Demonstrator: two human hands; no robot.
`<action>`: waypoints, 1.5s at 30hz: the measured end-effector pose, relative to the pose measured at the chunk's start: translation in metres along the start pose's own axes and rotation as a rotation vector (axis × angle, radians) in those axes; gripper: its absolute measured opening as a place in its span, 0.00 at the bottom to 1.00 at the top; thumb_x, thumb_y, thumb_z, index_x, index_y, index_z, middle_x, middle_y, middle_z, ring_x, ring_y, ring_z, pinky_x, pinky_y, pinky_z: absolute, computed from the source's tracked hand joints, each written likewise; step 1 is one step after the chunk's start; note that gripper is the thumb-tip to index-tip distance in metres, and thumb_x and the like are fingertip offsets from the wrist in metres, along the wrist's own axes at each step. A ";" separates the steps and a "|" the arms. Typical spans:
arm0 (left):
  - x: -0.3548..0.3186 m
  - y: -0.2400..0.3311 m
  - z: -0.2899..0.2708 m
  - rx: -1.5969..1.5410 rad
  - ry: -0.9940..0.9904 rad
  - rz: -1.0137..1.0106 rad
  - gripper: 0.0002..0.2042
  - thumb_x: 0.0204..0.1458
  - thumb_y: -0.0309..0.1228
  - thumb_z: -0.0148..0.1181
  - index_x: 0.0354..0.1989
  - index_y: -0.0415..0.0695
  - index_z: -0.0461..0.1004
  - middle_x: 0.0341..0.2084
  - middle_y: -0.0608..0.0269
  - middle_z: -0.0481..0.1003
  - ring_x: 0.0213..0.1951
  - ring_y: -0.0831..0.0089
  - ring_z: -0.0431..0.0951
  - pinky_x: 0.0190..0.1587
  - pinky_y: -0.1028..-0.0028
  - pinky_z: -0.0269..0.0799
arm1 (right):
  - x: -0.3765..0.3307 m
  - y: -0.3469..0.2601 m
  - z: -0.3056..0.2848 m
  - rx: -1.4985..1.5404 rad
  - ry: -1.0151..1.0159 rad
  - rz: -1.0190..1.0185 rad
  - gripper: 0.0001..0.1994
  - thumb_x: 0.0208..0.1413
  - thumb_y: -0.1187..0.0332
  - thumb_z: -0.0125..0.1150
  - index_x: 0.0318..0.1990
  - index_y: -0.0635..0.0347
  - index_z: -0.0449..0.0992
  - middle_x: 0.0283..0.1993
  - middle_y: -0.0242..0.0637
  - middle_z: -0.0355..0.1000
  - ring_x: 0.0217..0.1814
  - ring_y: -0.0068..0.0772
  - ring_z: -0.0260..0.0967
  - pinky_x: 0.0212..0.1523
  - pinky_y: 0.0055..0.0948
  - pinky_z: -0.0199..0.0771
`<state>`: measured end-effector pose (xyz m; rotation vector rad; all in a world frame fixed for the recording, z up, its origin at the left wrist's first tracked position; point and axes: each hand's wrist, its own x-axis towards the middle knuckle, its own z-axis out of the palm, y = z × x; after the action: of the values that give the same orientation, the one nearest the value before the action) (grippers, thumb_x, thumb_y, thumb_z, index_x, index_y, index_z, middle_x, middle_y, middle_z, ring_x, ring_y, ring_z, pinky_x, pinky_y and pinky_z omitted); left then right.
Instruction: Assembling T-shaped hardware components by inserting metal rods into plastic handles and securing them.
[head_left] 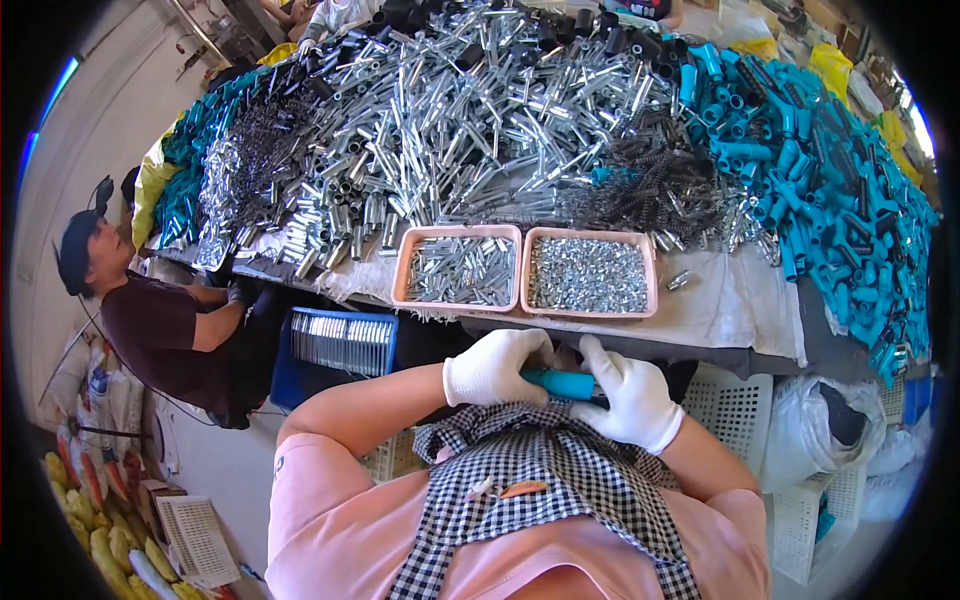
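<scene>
In white gloves, both my hands hold a teal plastic tube (560,383) sideways in front of my checked apron. My left hand (503,367) is closed around its left end. At the other end my right hand (632,398) grips it, thumb pointing up, with a dark piece showing by the fingers. Just beyond my hands, on the table edge, stand two pink trays. The left tray (403,268) holds silver metal pins; the right tray (652,270) holds small shiny metal parts.
Silver metal tubes (440,130) are heaped across the table, with dark springs (665,175) and teal plastic parts (800,180) to the right. A co-worker (150,310) sits at the left, near a blue crate (283,385). White baskets (735,405) and a sack (805,450) stand right.
</scene>
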<state>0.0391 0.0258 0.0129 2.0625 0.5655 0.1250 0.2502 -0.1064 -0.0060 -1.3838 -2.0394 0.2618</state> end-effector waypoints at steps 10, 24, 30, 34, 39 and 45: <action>0.078 -0.017 -0.033 0.704 0.058 0.126 0.14 0.49 0.33 0.63 0.41 0.37 0.78 0.38 0.48 0.78 0.40 0.53 0.80 0.43 0.60 0.76 | -0.030 0.026 -0.015 0.271 -0.132 0.411 0.24 0.53 0.60 0.63 0.55 0.61 0.70 0.36 0.55 0.76 0.39 0.59 0.74 0.39 0.47 0.73; 0.097 -0.069 0.002 0.755 0.395 0.212 0.07 0.49 0.35 0.59 0.30 0.46 0.78 0.26 0.57 0.75 0.32 0.57 0.78 0.34 0.58 0.74 | -0.016 0.030 -0.023 0.112 -0.060 0.449 0.24 0.52 0.60 0.64 0.55 0.59 0.72 0.35 0.54 0.76 0.36 0.58 0.75 0.37 0.49 0.73; 0.088 -0.063 0.010 0.604 0.472 0.177 0.09 0.51 0.34 0.59 0.25 0.42 0.75 0.25 0.53 0.76 0.30 0.52 0.78 0.35 0.55 0.74 | -0.017 0.022 -0.014 0.035 -0.040 0.459 0.24 0.51 0.59 0.65 0.54 0.59 0.72 0.33 0.52 0.76 0.35 0.57 0.75 0.36 0.48 0.73; 0.088 -0.071 0.011 0.564 0.526 0.226 0.06 0.50 0.32 0.58 0.26 0.43 0.76 0.23 0.52 0.75 0.29 0.51 0.78 0.35 0.55 0.73 | -0.014 0.021 -0.012 0.053 -0.025 0.466 0.24 0.50 0.60 0.65 0.55 0.58 0.73 0.37 0.53 0.76 0.38 0.57 0.75 0.38 0.47 0.74; 0.082 -0.067 0.010 0.522 0.617 0.271 0.03 0.49 0.28 0.60 0.29 0.43 0.77 0.27 0.52 0.76 0.32 0.51 0.78 0.36 0.57 0.74 | -0.009 0.021 -0.011 0.061 0.005 0.456 0.23 0.51 0.59 0.64 0.54 0.55 0.73 0.36 0.52 0.77 0.38 0.58 0.75 0.37 0.49 0.74; 0.063 -0.038 0.006 0.375 0.742 0.370 0.04 0.46 0.29 0.64 0.30 0.44 0.79 0.27 0.57 0.76 0.34 0.55 0.77 0.38 0.60 0.74 | -0.013 0.022 -0.017 -0.037 -0.026 0.499 0.26 0.50 0.57 0.66 0.55 0.59 0.73 0.37 0.53 0.77 0.38 0.57 0.76 0.38 0.48 0.75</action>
<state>0.0840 0.0660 -0.0308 2.4485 0.6709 1.1066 0.2800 -0.1116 -0.0089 -1.9077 -1.6952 0.4578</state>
